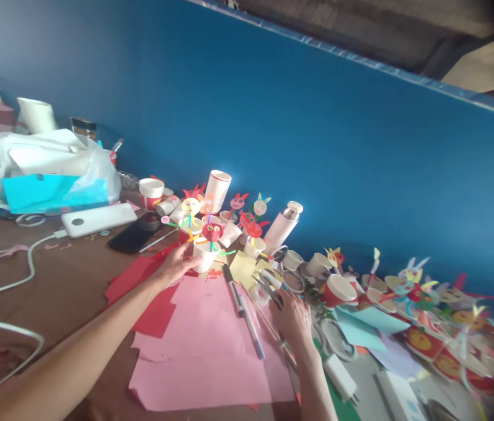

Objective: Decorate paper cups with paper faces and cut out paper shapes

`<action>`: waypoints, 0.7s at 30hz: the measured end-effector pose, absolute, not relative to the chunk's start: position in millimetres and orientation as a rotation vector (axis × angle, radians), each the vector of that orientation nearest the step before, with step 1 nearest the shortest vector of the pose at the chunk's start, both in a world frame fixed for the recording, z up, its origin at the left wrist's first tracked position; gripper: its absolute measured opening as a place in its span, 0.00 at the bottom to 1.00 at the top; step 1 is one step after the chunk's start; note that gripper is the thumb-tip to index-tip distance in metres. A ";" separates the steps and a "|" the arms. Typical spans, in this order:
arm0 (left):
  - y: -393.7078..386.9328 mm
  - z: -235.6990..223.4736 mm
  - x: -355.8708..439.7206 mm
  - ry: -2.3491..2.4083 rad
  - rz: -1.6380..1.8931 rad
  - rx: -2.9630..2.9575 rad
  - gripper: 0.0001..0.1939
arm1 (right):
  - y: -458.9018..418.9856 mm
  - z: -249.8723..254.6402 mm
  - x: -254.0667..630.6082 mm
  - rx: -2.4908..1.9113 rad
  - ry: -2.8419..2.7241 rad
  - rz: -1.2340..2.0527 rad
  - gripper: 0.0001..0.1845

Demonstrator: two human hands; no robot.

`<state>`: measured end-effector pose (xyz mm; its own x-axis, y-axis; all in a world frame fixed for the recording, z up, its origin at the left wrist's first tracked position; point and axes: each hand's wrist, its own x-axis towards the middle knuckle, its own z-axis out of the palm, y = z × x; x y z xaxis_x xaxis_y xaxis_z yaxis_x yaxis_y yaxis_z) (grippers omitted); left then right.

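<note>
My left hand [177, 264] grips the side of a white paper cup [206, 255] at the far edge of the pink paper. A red round paper face [213, 232] with coloured strips stands up from this cup. Over at the right, my right hand [293, 316] is closed on a pair of scissors [266, 285], blades toward the far left; its fingers partly hide the handles. A roll of clear tape [261, 294] lies beside the blades. Between my hands, a black marker [232, 287] and a white pen [252, 327] rest on the pink paper [203, 345].
Several paper cups with paper animal faces crowd the back and right. A white thermos [282, 227] leans in view near the blue partition [317, 134]. At left are a power bank [98, 220], a black phone [135, 233] and a plastic bag [102, 169]. A charger [340, 376] lies right.
</note>
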<state>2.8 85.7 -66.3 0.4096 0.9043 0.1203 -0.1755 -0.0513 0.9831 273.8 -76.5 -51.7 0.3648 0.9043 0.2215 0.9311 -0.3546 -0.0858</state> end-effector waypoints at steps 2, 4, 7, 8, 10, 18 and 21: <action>87.9 -71.9 2.8 0.771 1.033 1.347 0.31 | -76.0 -52.2 274.1 -2.443 -1.659 -0.183 0.12; 89.2 -76.5 2.5 0.822 1.050 1.392 0.30 | -75.8 -52.9 274.2 -2.463 -1.656 -0.167 0.11; 89.1 -79.1 1.4 0.859 1.071 1.484 0.27 | -76.2 -53.8 275.4 -2.528 -1.627 -0.128 0.12; 88.7 -79.0 0.9 0.864 1.075 1.509 0.26 | -76.6 -53.8 275.9 -2.552 -1.608 -0.115 0.13; 88.4 -78.3 0.0 0.885 1.088 1.547 0.25 | -77.9 -53.1 276.6 -2.591 -1.567 -0.105 0.14; 96.0 -79.8 5.4 0.902 1.035 1.580 0.29 | -80.7 -45.6 272.7 -2.598 -1.506 -0.205 0.17; 96.3 -80.5 4.8 0.978 0.979 1.601 0.26 | -79.0 -44.8 266.4 -2.500 -1.493 -0.336 0.16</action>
